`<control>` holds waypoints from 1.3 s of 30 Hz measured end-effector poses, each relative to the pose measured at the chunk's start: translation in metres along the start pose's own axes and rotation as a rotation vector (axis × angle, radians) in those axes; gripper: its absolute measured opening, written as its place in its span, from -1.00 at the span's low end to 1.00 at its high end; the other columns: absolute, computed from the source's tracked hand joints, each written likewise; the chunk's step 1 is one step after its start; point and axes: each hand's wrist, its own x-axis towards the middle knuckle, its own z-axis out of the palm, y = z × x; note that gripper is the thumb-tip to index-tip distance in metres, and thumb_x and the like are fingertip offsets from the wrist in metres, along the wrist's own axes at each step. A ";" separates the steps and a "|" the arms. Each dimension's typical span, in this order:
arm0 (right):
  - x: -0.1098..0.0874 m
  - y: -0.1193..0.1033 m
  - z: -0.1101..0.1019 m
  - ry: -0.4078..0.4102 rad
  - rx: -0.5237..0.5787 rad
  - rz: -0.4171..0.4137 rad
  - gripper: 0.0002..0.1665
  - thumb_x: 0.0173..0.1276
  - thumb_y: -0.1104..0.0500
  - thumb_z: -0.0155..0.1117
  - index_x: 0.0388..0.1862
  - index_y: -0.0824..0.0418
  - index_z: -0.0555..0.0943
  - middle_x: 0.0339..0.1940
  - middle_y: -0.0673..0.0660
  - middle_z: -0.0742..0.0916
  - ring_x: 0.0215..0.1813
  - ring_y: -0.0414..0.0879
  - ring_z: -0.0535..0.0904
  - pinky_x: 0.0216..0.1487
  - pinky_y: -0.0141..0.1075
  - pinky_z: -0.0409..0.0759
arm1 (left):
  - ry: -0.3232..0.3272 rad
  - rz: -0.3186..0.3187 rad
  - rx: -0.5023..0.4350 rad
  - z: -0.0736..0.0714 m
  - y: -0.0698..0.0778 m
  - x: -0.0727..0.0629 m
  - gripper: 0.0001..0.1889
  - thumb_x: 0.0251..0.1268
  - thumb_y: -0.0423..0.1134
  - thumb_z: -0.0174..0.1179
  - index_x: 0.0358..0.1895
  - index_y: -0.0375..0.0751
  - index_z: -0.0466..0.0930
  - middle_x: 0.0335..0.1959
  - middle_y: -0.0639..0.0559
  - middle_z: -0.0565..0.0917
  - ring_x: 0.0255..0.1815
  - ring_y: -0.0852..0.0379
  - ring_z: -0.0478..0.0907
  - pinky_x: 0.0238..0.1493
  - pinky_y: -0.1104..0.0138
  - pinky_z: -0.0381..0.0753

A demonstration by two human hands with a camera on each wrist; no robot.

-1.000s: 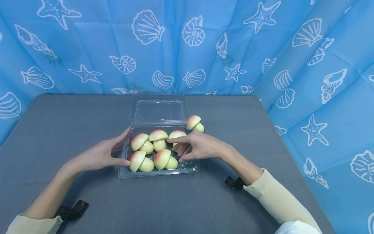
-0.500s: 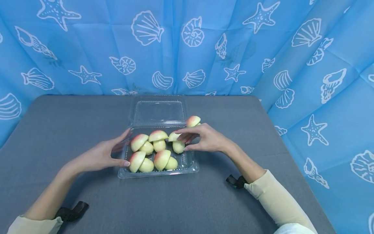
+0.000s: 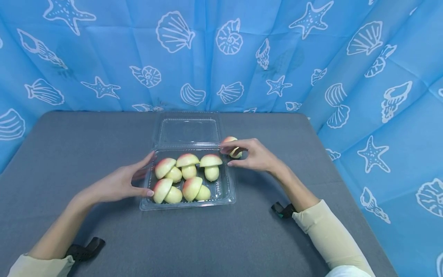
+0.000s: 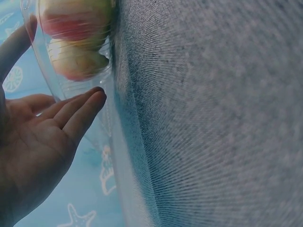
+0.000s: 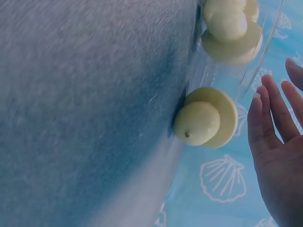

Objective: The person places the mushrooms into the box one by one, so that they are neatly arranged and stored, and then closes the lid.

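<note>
A clear plastic clamshell box (image 3: pixel 221 196) holds several pale-yellow toy mushrooms with red-tinged caps, among them an upright toy mushroom (image 3: pixel 212 173) at the back right. My left hand (image 3: pixel 117 184) rests at the box's left side, fingers fairly straight along the wall and thumb at the front corner. In the left wrist view, the left hand's fingers (image 4: pixel 80 111) lie beside the clear wall. Just outside the back right corner, one loose toy mushroom (image 5: pixel 201 122) lies on the table. Over it hovers my right hand (image 3: pixel 257 156), thumb and fingers apart, holding nothing; it partly hides that mushroom in the head view.
The box's transparent lid (image 3: pixel 189 130) lies folded back behind it. Grey cloth covers the table (image 3: pixel 194 242). A blue shell-patterned curtain (image 3: pixel 207 69) hangs along the table's back and right side. A dark strap (image 3: pixel 283 211) sits at my right wrist.
My right hand has moved from over the box's right side back and right, to the loose mushroom. The back right mushroom in the box is uncovered. My left hand stays in place.
</note>
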 end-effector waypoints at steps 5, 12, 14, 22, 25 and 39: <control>-0.001 0.004 -0.003 0.028 -0.038 -0.012 -0.46 0.18 0.29 0.51 0.19 0.21 0.65 0.07 0.11 0.74 0.00 0.11 0.67 -0.05 0.07 0.68 | -0.005 -0.003 -0.003 -0.001 0.000 0.000 0.24 0.10 0.16 0.43 0.63 0.00 -0.36 0.59 -0.34 -0.11 0.42 -0.42 0.23 0.32 -0.19 0.37; 0.001 0.009 -0.010 0.083 -0.140 -0.037 -0.41 0.15 0.30 0.52 0.20 0.18 0.65 0.16 0.03 0.71 0.14 0.02 0.58 0.09 0.00 0.57 | -0.007 -0.015 -0.007 0.000 -0.002 0.000 0.26 0.09 0.16 0.44 0.63 -0.03 -0.36 0.59 -0.35 -0.11 0.41 -0.41 0.24 0.31 -0.17 0.39; 0.001 0.012 -0.011 0.092 -0.145 -0.018 -0.39 0.14 0.31 0.53 0.22 0.18 0.64 0.20 0.04 0.68 0.21 0.01 0.54 0.17 0.02 0.52 | -0.006 -0.017 -0.012 -0.001 -0.002 -0.001 0.26 0.09 0.16 0.44 0.63 -0.02 -0.37 0.59 -0.35 -0.12 0.41 -0.41 0.24 0.31 -0.16 0.39; 0.000 0.029 -0.013 0.085 -0.109 0.063 -0.36 0.14 0.29 0.52 0.26 0.14 0.61 0.32 0.08 0.59 0.39 0.04 0.41 0.42 0.09 0.33 | -0.005 -0.025 0.002 -0.001 -0.002 0.000 0.26 0.08 0.18 0.44 0.63 0.00 -0.37 0.60 -0.32 -0.13 0.42 -0.40 0.23 0.33 -0.20 0.35; 0.000 0.035 -0.014 0.074 -0.083 0.074 -0.34 0.14 0.33 0.50 0.27 0.18 0.60 0.33 0.12 0.58 0.39 0.07 0.42 0.38 0.11 0.38 | -0.007 -0.026 0.003 -0.001 -0.001 0.001 0.26 0.08 0.18 0.43 0.63 0.01 -0.37 0.60 -0.32 -0.13 0.43 -0.39 0.23 0.33 -0.19 0.35; -0.001 0.047 -0.015 0.020 -0.070 0.147 -0.18 0.09 0.41 0.48 0.38 0.23 0.47 0.40 0.23 0.47 0.38 0.14 0.39 0.24 0.09 0.55 | -0.010 -0.011 -0.007 -0.001 -0.001 0.001 0.25 0.10 0.17 0.42 0.63 0.02 -0.38 0.60 -0.32 -0.15 0.43 -0.39 0.22 0.34 -0.18 0.34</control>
